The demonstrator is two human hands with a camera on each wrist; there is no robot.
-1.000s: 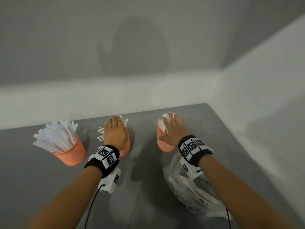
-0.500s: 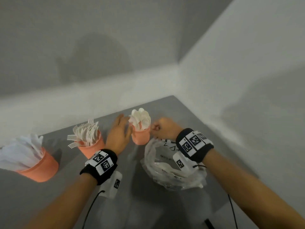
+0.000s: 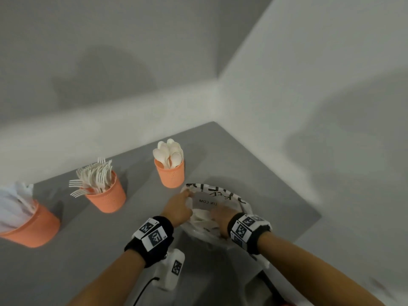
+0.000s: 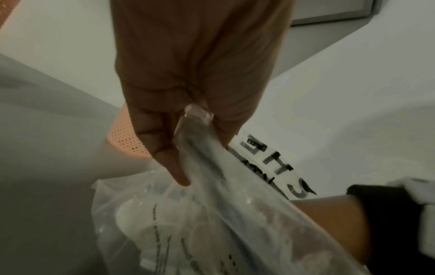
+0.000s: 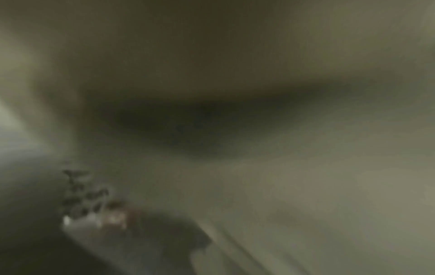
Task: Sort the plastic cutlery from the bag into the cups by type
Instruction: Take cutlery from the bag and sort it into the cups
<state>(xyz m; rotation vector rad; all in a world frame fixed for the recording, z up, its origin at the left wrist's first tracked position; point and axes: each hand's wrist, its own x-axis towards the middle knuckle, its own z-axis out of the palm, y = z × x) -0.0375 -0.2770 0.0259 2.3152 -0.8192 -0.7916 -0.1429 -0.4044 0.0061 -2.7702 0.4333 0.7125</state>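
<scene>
The left hand [image 4: 188,93] pinches the rim of the clear plastic bag [image 3: 223,195], whose mouth faces up. The right hand [image 3: 220,219] is inside the bag; I cannot tell its grip. Spoons [image 3: 169,153] stand upright, bowls up, in their orange cup [image 3: 170,175].

Grey table [image 3: 254,173] carries 3 orange cups [image 3: 170,175] and a plastic bag [image 3: 220,202].

My rig, as worn: bare forearms, no sleeves. Left wristband [image 3: 152,238], black fabric, carrying white plates printed with black square marker codes. Right wristband [image 3: 250,231], same black band, same marker plates. Left wrist camera [image 3: 171,270]: white housing slung beneath the wrist, one marker code on its side, thin black cable [image 3: 143,290] trailing from it
</scene>
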